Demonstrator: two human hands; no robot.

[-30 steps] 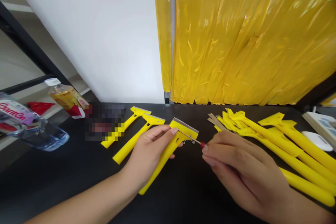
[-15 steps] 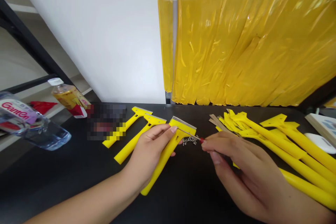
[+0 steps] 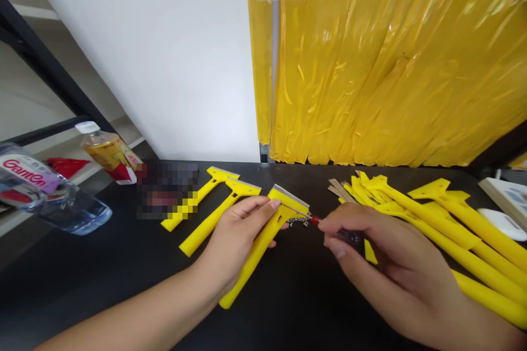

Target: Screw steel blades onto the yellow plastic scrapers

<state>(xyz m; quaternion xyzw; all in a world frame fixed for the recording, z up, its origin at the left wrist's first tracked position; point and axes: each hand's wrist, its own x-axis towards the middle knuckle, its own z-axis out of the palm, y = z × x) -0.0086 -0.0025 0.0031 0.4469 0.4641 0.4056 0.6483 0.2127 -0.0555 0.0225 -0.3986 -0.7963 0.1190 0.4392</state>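
My left hand (image 3: 236,233) grips a yellow scraper (image 3: 263,249) by its head, the thumb near the metal blade (image 3: 291,196). My right hand (image 3: 382,258) is closed on a screwdriver (image 3: 349,236) with a dark handle and red collar. Its thin shaft lies across the scraper head, the tip by my left thumb. Small metal screws (image 3: 300,220) lie on the black table behind the scraper, partly hidden. Two more yellow scrapers with blades, one nearer (image 3: 214,220) and one farther (image 3: 201,195), rest to the left.
Several yellow scraper handles (image 3: 432,216) are piled at the right, beside flat strips (image 3: 338,188). A water bottle (image 3: 69,208) and a drink bottle (image 3: 109,154) stand or lean at the left. A white object (image 3: 500,224) sits at the right edge of the black table (image 3: 304,296).
The held scraper has shifted slightly right at its head. My right hand has changed its hold slightly, and more of the screwdriver's dark handle shows.
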